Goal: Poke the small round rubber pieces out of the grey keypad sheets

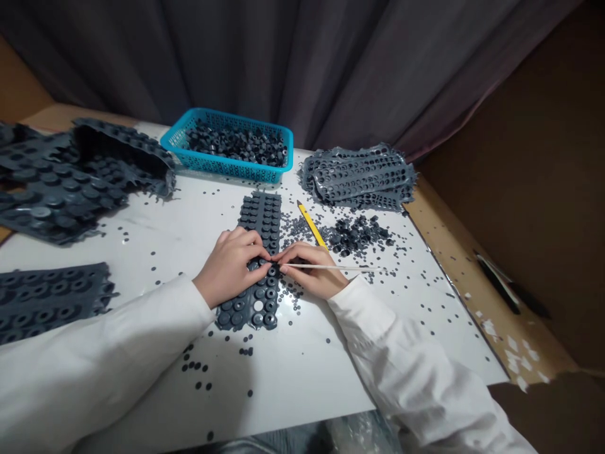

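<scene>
A white tabletop [321, 378] stretches below a dark curtain [283, 63], with a blue plastic basket [222, 166] of black rubber pieces [236, 144] at the far side. Stacked molded rubber sheets [61, 195] lie left, and punched sheets [359, 180] lie far right. A dark rubber strip [259, 221] runs down the table's middle, directly under both hands (one of its holes shows white). The left hand [229, 268] lies on it, fingers [250, 243] curled together, though any clamp is hard to tell. The right hand [307, 271] pinches a thin stick [331, 267] between closed fingers [295, 253], beside a yellow tool [311, 224] and loose black discs [295, 227].
</scene>
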`<act>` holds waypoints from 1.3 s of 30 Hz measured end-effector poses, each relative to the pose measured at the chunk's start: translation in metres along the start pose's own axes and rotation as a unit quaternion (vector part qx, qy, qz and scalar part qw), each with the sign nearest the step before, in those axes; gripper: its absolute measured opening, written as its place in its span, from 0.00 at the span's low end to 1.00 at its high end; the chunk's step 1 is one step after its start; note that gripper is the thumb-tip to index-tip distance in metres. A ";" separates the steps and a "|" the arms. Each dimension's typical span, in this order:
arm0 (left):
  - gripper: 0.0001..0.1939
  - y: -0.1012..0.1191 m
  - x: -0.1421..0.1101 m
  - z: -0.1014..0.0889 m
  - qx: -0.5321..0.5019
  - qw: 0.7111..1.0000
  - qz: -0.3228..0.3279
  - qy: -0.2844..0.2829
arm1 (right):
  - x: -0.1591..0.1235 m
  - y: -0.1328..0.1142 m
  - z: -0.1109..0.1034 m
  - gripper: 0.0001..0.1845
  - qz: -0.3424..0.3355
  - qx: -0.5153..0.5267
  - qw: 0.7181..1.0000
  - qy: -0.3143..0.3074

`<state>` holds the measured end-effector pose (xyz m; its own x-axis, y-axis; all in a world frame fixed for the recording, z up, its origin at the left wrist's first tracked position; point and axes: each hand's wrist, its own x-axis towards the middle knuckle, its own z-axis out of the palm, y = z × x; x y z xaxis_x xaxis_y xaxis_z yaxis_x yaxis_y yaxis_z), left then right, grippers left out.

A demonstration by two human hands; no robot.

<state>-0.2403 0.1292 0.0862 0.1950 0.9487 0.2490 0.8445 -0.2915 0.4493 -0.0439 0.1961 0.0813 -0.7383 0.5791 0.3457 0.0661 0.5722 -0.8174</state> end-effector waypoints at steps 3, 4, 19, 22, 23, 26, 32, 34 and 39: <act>0.07 0.001 0.000 -0.001 -0.006 1.000 -0.007 0.004 | 0.001 0.000 -0.001 0.08 0.014 0.009 0.999 0.028; 0.07 0.001 0.000 -0.001 -0.014 1.000 -0.015 0.005 | 0.001 0.001 -0.001 0.08 0.019 0.011 0.999 0.048; 0.07 -0.003 0.009 0.006 -0.059 0.996 -0.059 0.032 | 0.005 0.013 -0.002 0.07 0.039 0.039 0.998 0.016; 0.05 -0.002 0.009 0.007 -0.032 0.998 -0.050 0.033 | 0.005 0.012 -0.002 0.07 0.039 0.033 0.999 0.015; 0.05 -0.002 0.009 0.007 -0.029 0.998 -0.049 0.032 | 0.005 0.012 -0.002 0.08 0.040 0.032 0.999 0.014; 0.04 -0.003 0.008 0.008 -0.026 0.998 -0.052 0.026 | 0.005 0.010 -0.002 0.08 0.042 0.031 0.999 0.013; 0.04 -0.001 0.009 0.010 -0.012 0.998 -0.058 0.018 | 0.005 0.009 -0.002 0.07 0.036 0.026 0.999 0.020; 0.04 -0.001 0.009 0.010 -0.013 0.998 -0.058 0.017 | 0.006 0.009 -0.002 0.07 0.034 0.026 0.999 0.023; 0.04 -0.001 0.008 0.012 -0.017 0.998 -0.063 0.018 | 0.006 0.010 -0.001 0.06 0.028 0.018 0.999 0.014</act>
<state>-0.2336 0.1391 0.0774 0.0700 0.9733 0.2187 0.8441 -0.1746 0.5070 -0.0471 0.2053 0.0759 -0.7151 0.6254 0.3121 0.0811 0.5177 -0.8517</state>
